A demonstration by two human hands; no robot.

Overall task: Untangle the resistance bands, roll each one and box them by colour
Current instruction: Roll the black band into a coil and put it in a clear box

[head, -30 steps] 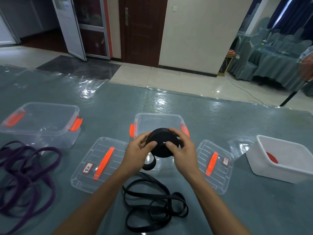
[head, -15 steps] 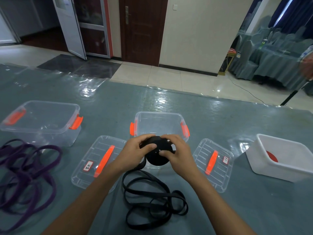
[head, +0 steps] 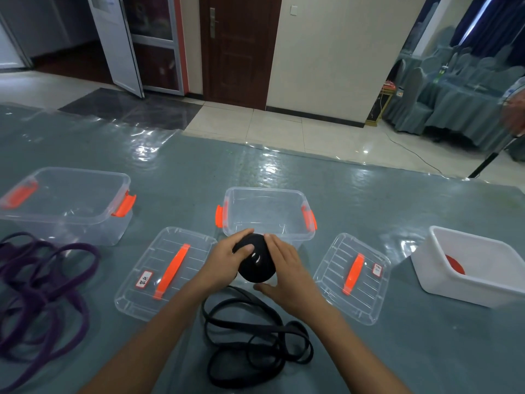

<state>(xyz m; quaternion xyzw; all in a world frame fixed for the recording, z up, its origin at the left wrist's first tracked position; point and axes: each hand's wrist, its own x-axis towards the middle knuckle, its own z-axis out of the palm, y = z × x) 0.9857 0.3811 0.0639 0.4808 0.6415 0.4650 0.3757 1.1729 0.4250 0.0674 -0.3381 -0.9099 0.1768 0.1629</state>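
Because a wound band tends to spring loose when released, both hands clamp the black roll (head: 257, 263). The left hand (head: 225, 264) curls its fingers round the left side, thumb on the face; the right hand (head: 288, 275) cups the right side, thumb beneath. The roll is held just in front of the open middle box (head: 265, 191), its likely destination. The unrolled tail (head: 255, 346) lies looped on the table.
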